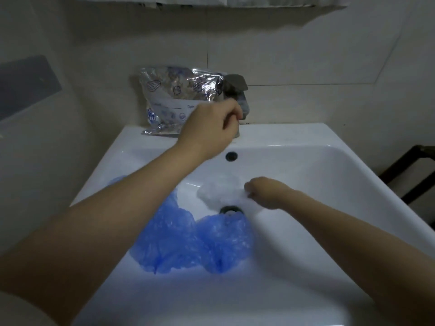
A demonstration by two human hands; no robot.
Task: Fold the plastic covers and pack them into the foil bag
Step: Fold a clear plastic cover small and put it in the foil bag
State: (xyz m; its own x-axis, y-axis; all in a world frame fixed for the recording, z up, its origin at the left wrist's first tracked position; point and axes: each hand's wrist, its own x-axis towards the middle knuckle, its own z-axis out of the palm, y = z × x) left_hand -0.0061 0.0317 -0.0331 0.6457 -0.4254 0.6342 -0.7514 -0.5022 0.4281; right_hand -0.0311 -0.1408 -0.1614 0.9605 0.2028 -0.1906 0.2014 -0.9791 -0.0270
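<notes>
Silver foil bag [175,95] propped against the wall behind a white sink [317,165], left of a dark faucet [236,90]; blue icons and the partly hidden word "Date" printed on it. Left hand [209,128] raised just before the bag, fingers curled, grasp unclear. Right hand [266,192] pinching a crumpled clear plastic cover [219,192] in the basin above the drain [231,210]. Two blue plastic covers [195,241] side by side nearer, between the forearms.
</notes>
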